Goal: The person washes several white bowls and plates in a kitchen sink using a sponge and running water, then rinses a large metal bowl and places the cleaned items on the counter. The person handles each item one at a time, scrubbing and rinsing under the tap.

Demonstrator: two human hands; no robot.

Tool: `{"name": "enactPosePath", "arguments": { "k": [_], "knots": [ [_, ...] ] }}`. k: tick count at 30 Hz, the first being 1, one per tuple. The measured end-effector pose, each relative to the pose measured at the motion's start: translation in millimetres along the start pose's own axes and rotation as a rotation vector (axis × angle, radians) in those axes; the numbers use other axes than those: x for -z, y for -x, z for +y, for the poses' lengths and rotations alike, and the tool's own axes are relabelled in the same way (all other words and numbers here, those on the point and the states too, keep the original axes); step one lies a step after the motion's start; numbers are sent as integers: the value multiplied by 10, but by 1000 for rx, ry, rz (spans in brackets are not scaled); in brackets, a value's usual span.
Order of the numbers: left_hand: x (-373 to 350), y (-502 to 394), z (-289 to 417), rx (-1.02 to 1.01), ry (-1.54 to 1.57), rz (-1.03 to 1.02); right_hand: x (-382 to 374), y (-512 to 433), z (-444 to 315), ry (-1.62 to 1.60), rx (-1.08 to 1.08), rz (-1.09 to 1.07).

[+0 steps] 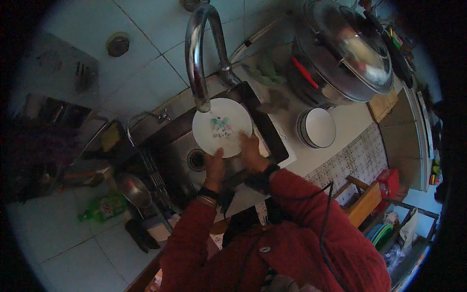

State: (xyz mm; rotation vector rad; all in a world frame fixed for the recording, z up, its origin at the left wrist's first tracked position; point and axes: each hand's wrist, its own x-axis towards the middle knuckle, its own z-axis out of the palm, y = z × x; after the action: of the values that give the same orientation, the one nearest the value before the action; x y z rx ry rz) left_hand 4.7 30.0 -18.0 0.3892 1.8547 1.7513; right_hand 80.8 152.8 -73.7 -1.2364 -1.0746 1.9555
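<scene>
Both my hands hold a white plate (209, 129) over the sink, with a coloured picture and some writing at its middle. My left hand (214, 168) grips the lower edge, thumb on the face. On the lower right rim lies my right hand (253, 153), its fingers partly hidden. The spout of a chrome faucet (197, 65) ends just over the plate's upper left edge; whether water runs is hard to tell. Below is the steel sink (182, 146), its round drain (196, 160) showing left of the plate.
Stacked white bowls (320, 127) stand on the counter (350, 124) to the right. Behind them is a large lidded pot (328, 73). A wire rack (153, 171) lines the sink's left side, near a metal ladle or bowl (134, 190). A wooden stool (365, 204) stands low at right.
</scene>
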Motion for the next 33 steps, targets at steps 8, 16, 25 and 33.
{"name": "enactPosePath", "arguments": {
  "k": [8, 16, 25, 33],
  "knots": [
    [247, -1, 147, 103, -189, 21, -100, -1, -207, 366, 50, 194],
    [254, 29, 140, 127, 215, -54, -100, 49, -190, 194, 317, -36],
    [147, 148, 320, 45, -115, 50, -150, 72, -386, -163, -151, -121],
    [162, 44, 556, 220, -27, -119, -111, -97, -17, 162, -179, -164]
  ]
}}
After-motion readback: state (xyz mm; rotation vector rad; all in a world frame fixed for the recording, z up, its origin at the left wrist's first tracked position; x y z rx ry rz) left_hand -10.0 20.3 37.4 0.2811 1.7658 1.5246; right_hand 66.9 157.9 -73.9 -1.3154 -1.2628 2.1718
